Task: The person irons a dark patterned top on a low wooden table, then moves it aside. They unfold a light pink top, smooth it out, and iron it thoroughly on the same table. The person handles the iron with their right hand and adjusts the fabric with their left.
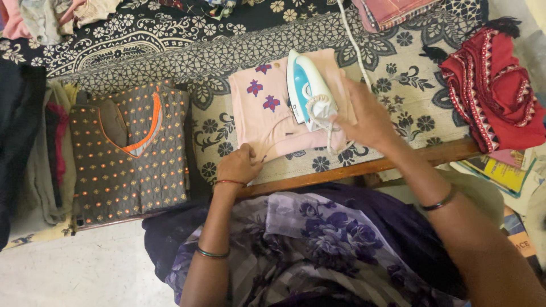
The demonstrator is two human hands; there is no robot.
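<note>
A folded pale pink garment (267, 116) with purple flower embroidery lies on a patterned cloth. A white and teal electric iron (307, 91) rests on its right half. My right hand (367, 116) grips the rear of the iron's handle, where the white cord is wrapped. My left hand (239, 165) pinches the near left corner of the pink garment with closed fingers. The iron's cord (352, 42) runs up and away across the cloth.
A folded grey garment (128, 150) with orange dots and orange neckline lies to the left. A red embroidered cloth (495, 91) is heaped at the right. Clothes pile at the top left and top right. A wooden edge (352, 170) borders the surface. Books (503, 170) lie below right.
</note>
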